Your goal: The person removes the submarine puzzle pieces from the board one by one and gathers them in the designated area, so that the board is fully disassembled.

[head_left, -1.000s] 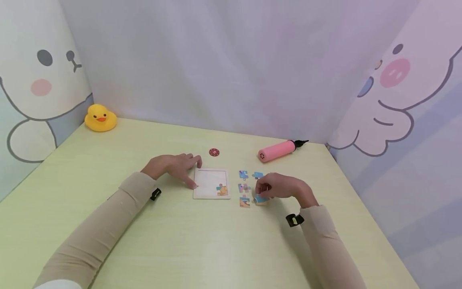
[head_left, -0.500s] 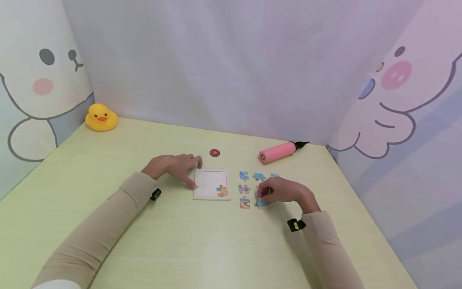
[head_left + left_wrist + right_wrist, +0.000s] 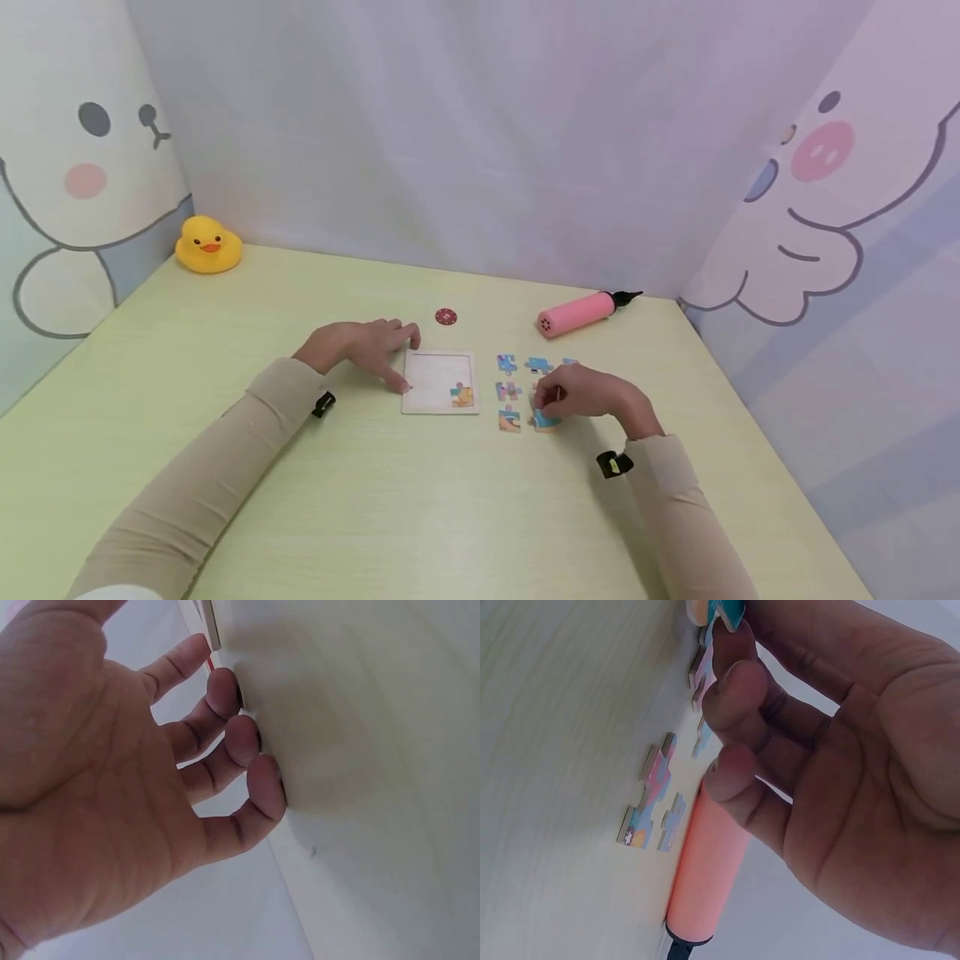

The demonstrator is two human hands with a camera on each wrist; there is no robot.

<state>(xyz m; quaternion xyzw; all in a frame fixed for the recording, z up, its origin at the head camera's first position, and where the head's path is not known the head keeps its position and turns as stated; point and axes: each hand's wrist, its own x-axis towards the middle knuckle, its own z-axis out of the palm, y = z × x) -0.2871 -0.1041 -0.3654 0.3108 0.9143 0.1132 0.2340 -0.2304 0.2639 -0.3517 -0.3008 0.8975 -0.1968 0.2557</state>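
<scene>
A white puzzle board [image 3: 435, 375] lies flat on the table with one orange piece [image 3: 462, 397] set in its near right corner. My left hand [image 3: 396, 357] rests beside the board's left edge, fingers relaxed, thumb touching the edge; in the left wrist view the fingertips [image 3: 244, 742] press on the table by the board's corner [image 3: 211, 626]. My right hand [image 3: 546, 404] pinches a blue and orange puzzle piece [image 3: 547, 420] at the table surface; the right wrist view shows that piece [image 3: 718, 610] at the fingertips. Several loose pieces [image 3: 507, 390] lie between board and right hand.
A pink hand pump [image 3: 582, 312] lies behind the pieces and also appears close by as the pump [image 3: 705, 862] in the right wrist view. A small red disc [image 3: 446, 317] sits behind the board. A yellow rubber duck [image 3: 207, 242] stands at the far left corner. Cartoon panels wall the pale green table [image 3: 420, 508].
My right hand has shifted slightly to the right while staying on the blue piece, uncovering a piece at the back right. The left hand has not moved.
</scene>
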